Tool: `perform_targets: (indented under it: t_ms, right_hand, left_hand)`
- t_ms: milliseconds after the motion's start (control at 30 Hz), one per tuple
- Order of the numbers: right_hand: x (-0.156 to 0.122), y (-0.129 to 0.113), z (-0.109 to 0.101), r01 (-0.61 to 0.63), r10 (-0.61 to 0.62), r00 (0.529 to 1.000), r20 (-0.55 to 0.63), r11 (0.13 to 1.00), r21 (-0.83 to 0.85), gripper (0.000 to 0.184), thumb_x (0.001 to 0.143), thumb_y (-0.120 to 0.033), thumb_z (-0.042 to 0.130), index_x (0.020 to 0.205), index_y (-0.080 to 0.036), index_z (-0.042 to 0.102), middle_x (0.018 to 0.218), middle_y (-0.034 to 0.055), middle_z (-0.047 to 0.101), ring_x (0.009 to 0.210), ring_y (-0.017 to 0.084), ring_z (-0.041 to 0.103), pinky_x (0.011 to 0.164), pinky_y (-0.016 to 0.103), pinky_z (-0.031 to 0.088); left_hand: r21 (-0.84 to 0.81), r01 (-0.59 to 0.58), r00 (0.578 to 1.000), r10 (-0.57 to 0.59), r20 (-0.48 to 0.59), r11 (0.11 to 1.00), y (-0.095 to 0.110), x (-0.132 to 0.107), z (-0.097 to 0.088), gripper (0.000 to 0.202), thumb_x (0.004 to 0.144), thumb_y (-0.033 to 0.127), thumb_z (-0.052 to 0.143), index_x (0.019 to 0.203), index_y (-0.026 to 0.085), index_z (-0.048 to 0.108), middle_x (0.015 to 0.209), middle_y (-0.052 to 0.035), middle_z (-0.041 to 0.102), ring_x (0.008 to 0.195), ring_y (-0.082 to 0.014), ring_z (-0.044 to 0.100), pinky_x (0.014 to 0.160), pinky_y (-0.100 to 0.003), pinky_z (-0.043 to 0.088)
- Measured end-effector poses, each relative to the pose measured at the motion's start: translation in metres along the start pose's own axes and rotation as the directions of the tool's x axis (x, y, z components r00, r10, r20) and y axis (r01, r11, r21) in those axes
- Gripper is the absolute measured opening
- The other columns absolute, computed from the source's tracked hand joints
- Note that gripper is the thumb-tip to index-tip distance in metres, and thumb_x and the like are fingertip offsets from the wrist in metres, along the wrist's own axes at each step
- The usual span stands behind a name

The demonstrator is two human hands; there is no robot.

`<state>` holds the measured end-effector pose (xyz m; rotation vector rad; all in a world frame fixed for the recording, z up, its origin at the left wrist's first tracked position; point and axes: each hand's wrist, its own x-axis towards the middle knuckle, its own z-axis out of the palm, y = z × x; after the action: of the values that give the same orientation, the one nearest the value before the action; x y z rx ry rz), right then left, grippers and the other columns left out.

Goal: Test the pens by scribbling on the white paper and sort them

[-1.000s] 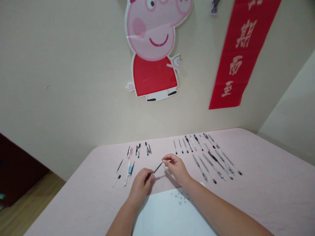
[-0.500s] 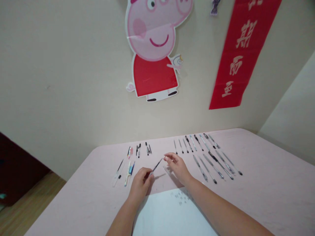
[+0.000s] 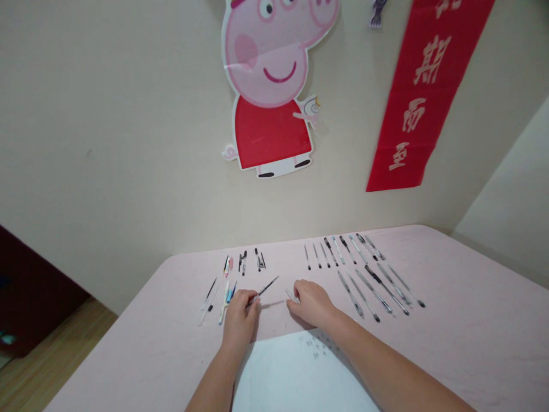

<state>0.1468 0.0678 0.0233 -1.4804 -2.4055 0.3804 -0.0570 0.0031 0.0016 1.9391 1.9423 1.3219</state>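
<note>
Head view takes in a cream wall (image 3: pixel 128 143) carrying a cartoon pig cutout (image 3: pixel 274 86) and a red banner (image 3: pixel 424 97), with a pink table (image 3: pixel 450 320) running up to it. Nearest the person lies a white sheet (image 3: pixel 291 383) with a few small marks at its far edge. Beyond it, many pens lie side by side in the right-hand rows (image 3: pixel 369 274), and a smaller left-hand group (image 3: pixel 227 280) sits well apart from them. Between these the left hand (image 3: pixel 239 320) rests on the table, its fingers pinched shut on the lower end of a thin black refill (image 3: pixel 263 288). That refill slants up and to the right, its far tip free above the cloth. The right hand (image 3: pixel 312 303) lies palm down near it, fingertips curled against a small clear piece (image 3: pixel 291 295); whether they grip it or only touch it cannot be told. By the look of it, a pen is in parts. Joining them would call for the refill's tip to be lined up carefully with the clear piece's opening, both hands steady.
</note>
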Motion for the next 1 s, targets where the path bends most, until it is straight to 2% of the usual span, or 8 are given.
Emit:
perform_targets:
  t_ms: [233, 333, 400, 467, 533, 633, 800, 1000]
  right_hand:
    - [0.0, 0.0, -0.007, 0.026, -0.021, 0.997, 0.072, 0.997, -0.067, 0.011, 0.074, -0.021, 0.057, 0.078, -0.016, 0.066, 0.083, 0.0135, 0.069, 0.076, 0.025, 0.062, 0.062, 0.03, 0.035]
    - [0.004, 0.008, -0.013, -0.025, 0.022, 0.997, 0.073, 0.999, 0.039, 0.006, 0.072, -0.017, 0.058, 0.071, -0.017, 0.064, 0.074, 0.0097, 0.068, 0.069, 0.022, 0.061, 0.058, 0.028, 0.033]
    - [0.008, 0.017, -0.018, -0.066, 0.05, 0.995, 0.085, 0.979, 0.193, 0.005, 0.07, -0.016, 0.06, 0.067, -0.018, 0.062, 0.067, 0.006, 0.066, 0.061, 0.018, 0.058, 0.054, 0.026, 0.031]
    - [0.011, 0.025, -0.026, -0.111, 0.069, 0.991, 0.114, 0.904, 0.414, 0.005, 0.07, -0.016, 0.06, 0.066, -0.019, 0.061, 0.06, 0.0025, 0.063, 0.05, 0.014, 0.053, 0.049, 0.025, 0.03]
    - [0.012, 0.032, -0.034, -0.135, 0.074, 0.989, 0.125, 0.786, 0.603, 0.006, 0.072, -0.018, 0.06, 0.067, -0.02, 0.06, 0.057, 0.0, 0.06, 0.045, 0.011, 0.049, 0.047, 0.024, 0.03]
    - [0.013, 0.037, -0.045, -0.102, 0.018, 0.993, 0.12, 0.667, 0.738, 0.005, 0.072, -0.021, 0.061, 0.067, -0.02, 0.06, 0.056, -0.0015, 0.057, 0.047, 0.011, 0.047, 0.047, 0.023, 0.032]
    - [0.017, 0.038, -0.053, 0.036, -0.095, 0.995, 0.039, 0.677, 0.735, 0.003, 0.07, -0.021, 0.063, 0.068, -0.019, 0.063, 0.062, -0.0005, 0.06, 0.057, 0.013, 0.051, 0.053, 0.023, 0.034]
    - [0.017, 0.034, -0.048, 0.056, -0.088, 0.996, 0.008, 0.698, 0.714, 0.004, 0.071, -0.02, 0.062, 0.069, -0.019, 0.064, 0.064, -0.0008, 0.061, 0.061, 0.013, 0.053, 0.056, 0.024, 0.036]
  left_hand:
    - [0.006, -0.002, 1.0, 0.002, -0.007, 1.0, -0.002, 0.0, 0.001, 0.013, 0.078, 0.022, 0.052, 0.084, 0.02, 0.062, 0.083, -0.0044, 0.064, 0.08, -0.0212, 0.06, 0.072, -0.035, 0.048]
    - [0.01, -0.003, 1.0, 0.003, -0.007, 1.0, -0.003, 0.0, 0.001, 0.012, 0.078, 0.022, 0.052, 0.084, 0.02, 0.063, 0.082, -0.0043, 0.064, 0.08, -0.0213, 0.06, 0.072, -0.035, 0.048]
    - [0.015, -0.002, 1.0, 0.002, -0.004, 1.0, -0.003, 0.0, 0.0, 0.012, 0.078, 0.022, 0.052, 0.084, 0.02, 0.063, 0.082, -0.0043, 0.064, 0.08, -0.0215, 0.06, 0.072, -0.035, 0.048]
    - [0.018, 0.001, 1.0, -0.001, 0.0, 1.0, -0.002, 0.0, 0.0, 0.012, 0.078, 0.022, 0.052, 0.084, 0.02, 0.063, 0.083, -0.0045, 0.064, 0.081, -0.0218, 0.059, 0.072, -0.036, 0.048]
    - [0.018, 0.003, 1.0, -0.003, 0.003, 1.0, -0.002, 0.0, 0.0, 0.012, 0.078, 0.021, 0.052, 0.084, 0.02, 0.062, 0.084, -0.0049, 0.065, 0.082, -0.0222, 0.059, 0.073, -0.036, 0.048]
    - [0.018, 0.002, 1.0, -0.002, 0.008, 1.0, -0.001, 0.0, 0.0, 0.012, 0.078, 0.021, 0.051, 0.084, 0.02, 0.062, 0.084, -0.0052, 0.064, 0.082, -0.0227, 0.06, 0.074, -0.037, 0.048]
    - [0.021, -0.007, 1.0, 0.007, 0.007, 1.0, 0.0, 0.0, 0.0, 0.012, 0.077, 0.021, 0.053, 0.083, 0.021, 0.063, 0.083, -0.0044, 0.065, 0.081, -0.0224, 0.06, 0.073, -0.036, 0.048]
    - [0.025, -0.024, 1.0, 0.023, 0.021, 0.999, 0.001, 0.0, -0.001, 0.012, 0.078, 0.022, 0.052, 0.083, 0.02, 0.063, 0.082, -0.0051, 0.064, 0.08, -0.0226, 0.06, 0.073, -0.036, 0.048]
